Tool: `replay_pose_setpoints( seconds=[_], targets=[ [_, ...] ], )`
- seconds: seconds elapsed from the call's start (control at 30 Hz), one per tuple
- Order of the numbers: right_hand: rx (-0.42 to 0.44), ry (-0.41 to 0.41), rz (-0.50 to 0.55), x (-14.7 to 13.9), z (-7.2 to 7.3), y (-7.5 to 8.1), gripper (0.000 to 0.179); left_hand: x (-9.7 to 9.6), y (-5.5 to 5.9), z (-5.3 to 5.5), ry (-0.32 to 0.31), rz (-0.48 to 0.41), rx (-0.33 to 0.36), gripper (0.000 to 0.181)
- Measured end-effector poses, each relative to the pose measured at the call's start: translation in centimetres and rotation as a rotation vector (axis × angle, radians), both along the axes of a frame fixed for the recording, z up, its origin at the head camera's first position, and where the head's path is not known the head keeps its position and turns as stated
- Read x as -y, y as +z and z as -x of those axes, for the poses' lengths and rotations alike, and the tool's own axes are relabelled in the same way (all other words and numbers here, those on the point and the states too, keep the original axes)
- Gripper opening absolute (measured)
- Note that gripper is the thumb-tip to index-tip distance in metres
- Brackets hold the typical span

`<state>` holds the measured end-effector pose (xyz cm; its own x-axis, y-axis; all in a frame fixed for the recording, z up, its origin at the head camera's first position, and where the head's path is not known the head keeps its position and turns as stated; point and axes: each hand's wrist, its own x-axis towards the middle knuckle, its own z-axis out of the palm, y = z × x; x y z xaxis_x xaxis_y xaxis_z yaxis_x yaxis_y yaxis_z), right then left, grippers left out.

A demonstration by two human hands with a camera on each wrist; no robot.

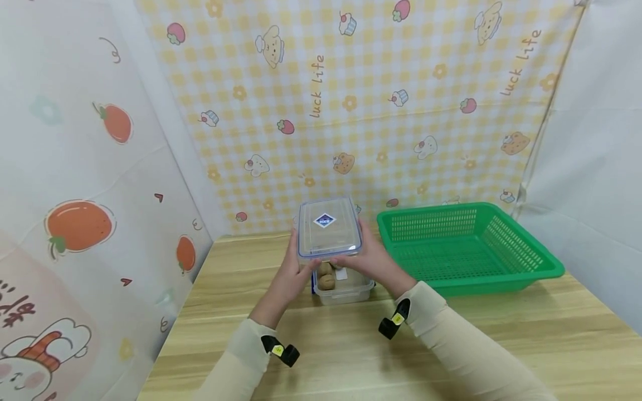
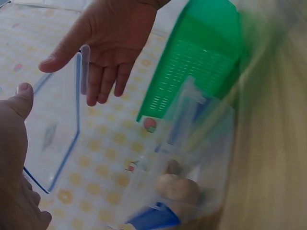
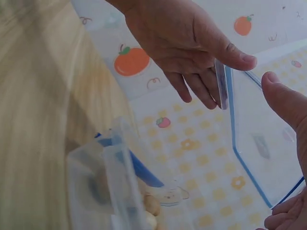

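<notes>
A clear plastic lid (image 1: 330, 234) with a blue sealing rim and a blue diamond label is raised between both hands. My left hand (image 1: 290, 275) grips its left side, thumb at the near edge. On the opposite side my right hand (image 1: 373, 257) holds it, thumb also at the near edge. Directly below, on the table, stands a clear plastic food container (image 1: 346, 299), its top uncovered in both wrist views. Inside are several brown, roundish lumps (image 1: 326, 280) and a small white slip (image 1: 341, 273). Blue clip flaps (image 2: 154, 218) hang out from its sides.
A green plastic basket (image 1: 506, 283) with slotted walls sits to the right of the container on the wood-grain table (image 1: 236, 267). Behind the table hangs a yellow checked cloth (image 1: 371, 128); printed white sheeting (image 1: 140, 167) closes off the left side.
</notes>
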<state>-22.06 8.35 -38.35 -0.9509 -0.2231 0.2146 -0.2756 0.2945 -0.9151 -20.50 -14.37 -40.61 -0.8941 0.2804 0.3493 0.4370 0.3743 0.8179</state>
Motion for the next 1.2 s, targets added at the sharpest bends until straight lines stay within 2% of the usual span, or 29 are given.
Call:
replay_pose_setpoints(
  seconds=[0.07,0.17,0.33,0.6,0.77,0.87,1.2],
  targets=[
    [0.011,-0.028,-0.011,0.2,-0.4,-0.7,0.125,0.0,-0.9,-0.3,0.000,-0.027,0.037,0.093],
    [0.004,-0.044,-0.008,0.3,-0.7,-2.0,0.128,0.0,-2.5,-0.5,-0.015,-0.068,0.050,0.093],
    [-0.020,-0.020,0.075,0.1,-0.8,-3.9,0.129,-0.3,-4.4,-0.7,-0.004,-0.066,0.023,0.094],
    [-0.017,-0.040,0.069,-0.5,-1.1,-6.1,0.130,-0.9,-5.8,-0.8,0.027,-0.040,0.026,0.098],
    [0.010,-0.057,0.037,-0.9,-0.9,-7.6,0.130,-1.3,-7.0,-0.4,0.016,-0.006,-0.039,0.098],
    [0.026,-0.067,0.037,-1.3,-0.7,-8.3,0.131,-1.6,-7.7,-0.3,0.031,0.023,-0.070,0.101],
    [0.019,-0.067,0.035,-2.1,0.0,-10.4,0.131,-2.2,-9.1,0.0,0.091,0.124,-0.070,0.101]
  ],
)
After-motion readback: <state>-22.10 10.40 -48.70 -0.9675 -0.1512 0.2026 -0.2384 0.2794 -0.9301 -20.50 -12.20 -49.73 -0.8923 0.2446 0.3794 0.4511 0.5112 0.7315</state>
